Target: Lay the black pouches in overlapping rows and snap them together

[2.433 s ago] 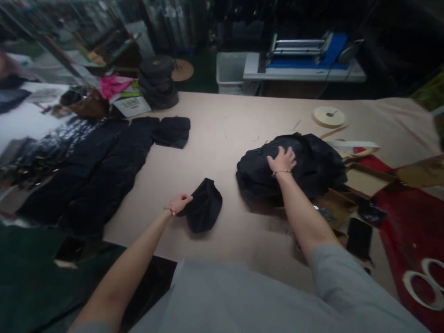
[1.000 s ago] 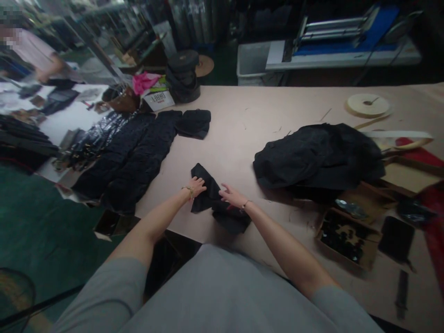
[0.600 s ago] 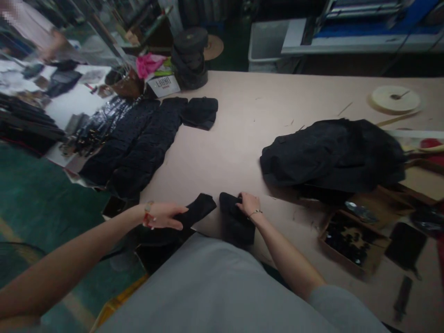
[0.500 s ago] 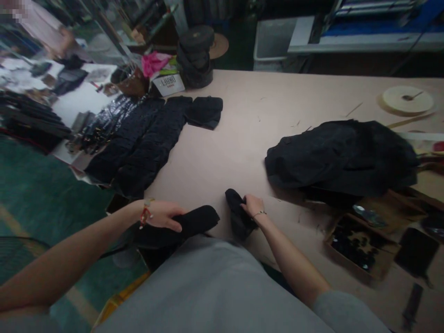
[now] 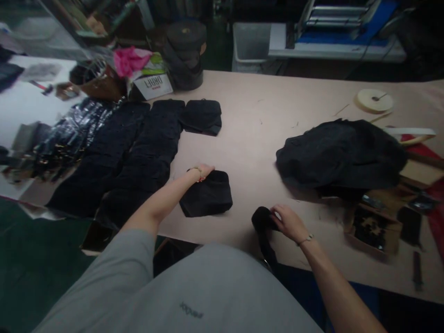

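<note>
Moved since half a second ago: the left cloth piece [image 5: 207, 196], then at the near edge under the left hand [image 5: 205, 173], lies spread on the surface [image 5: 243, 152]; the right cloth piece [image 5: 262, 219] has turned, a narrow length running down to the near edge.
Left cloth piece: matte black fabric, fairly smooth, roughly rectangular with rounded far corners; flat, just beside the cloth rows.
Left hand: on the far edge of that piece; cannot tell whether its fingers are clamped there or only resting.
Right hand [image 5: 290, 223]: thumb and fingers together, clamped on the right cloth piece.
Right cloth piece: soft black fabric, bent, rounded at the top; nearer the body than the left one, well apart from it.
Cloth rows [image 5: 152, 138]: dark, overlapping, at left, a single piece [image 5: 201, 115] at the far end.
Glossy bundle [image 5: 79, 125]: dark, shiny and crinkled, left of the rows.
Cloth heap [image 5: 343, 155]: black, loosely rumpled, rounded, at right.
Tape roll [image 5: 373, 101]: cream, flat disc, beyond the heap.
Cardboard box [image 5: 393, 237]: brown, shallow, holding small black parts.
Strap roll [image 5: 183, 58]: dark, thick, coiled.
Pink cloth [image 5: 130, 61]: crumpled, behind a white carton [image 5: 152, 88] lettered DRAFT.
</note>
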The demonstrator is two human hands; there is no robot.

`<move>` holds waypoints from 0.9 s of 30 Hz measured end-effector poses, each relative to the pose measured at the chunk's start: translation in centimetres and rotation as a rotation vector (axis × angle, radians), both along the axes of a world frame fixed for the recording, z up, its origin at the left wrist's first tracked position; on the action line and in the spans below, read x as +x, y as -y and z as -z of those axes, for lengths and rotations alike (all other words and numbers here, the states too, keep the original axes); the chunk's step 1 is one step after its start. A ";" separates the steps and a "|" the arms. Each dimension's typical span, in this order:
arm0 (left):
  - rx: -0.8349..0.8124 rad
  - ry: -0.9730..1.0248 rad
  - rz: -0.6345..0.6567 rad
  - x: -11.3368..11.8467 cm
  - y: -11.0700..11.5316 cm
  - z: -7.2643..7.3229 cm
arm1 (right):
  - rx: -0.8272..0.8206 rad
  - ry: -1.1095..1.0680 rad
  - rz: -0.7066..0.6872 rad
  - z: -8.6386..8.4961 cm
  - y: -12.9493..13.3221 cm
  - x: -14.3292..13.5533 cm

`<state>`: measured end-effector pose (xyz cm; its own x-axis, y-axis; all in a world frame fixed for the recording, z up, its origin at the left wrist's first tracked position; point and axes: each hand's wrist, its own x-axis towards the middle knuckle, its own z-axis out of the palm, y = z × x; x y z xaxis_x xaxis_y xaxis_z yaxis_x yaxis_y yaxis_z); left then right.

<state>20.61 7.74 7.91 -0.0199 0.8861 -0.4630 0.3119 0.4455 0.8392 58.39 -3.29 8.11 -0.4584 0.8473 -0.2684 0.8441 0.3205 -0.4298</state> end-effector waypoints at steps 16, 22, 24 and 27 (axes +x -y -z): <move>-0.102 0.072 0.797 -8.5 10.6 -6.0 | -0.612 -0.267 -0.193 -9.9 -2.7 -22.3; -0.511 0.140 0.752 -14.2 -0.2 -0.7 | -0.743 -0.394 0.106 -2.3 -10.0 -23.2; -0.472 0.088 0.691 -14.6 -3.4 1.6 | -0.755 -0.415 0.256 0.9 -12.0 -23.6; -0.334 -0.128 0.497 -14.0 -6.0 4.7 | -0.661 -0.358 0.497 5.4 -13.5 -24.0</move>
<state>6.62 13.76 3.23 0.2847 0.6108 -0.7388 0.6391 0.4535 0.6212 34.38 10.23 2.71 -0.2298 0.6930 -0.6833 0.5998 -0.4521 -0.6602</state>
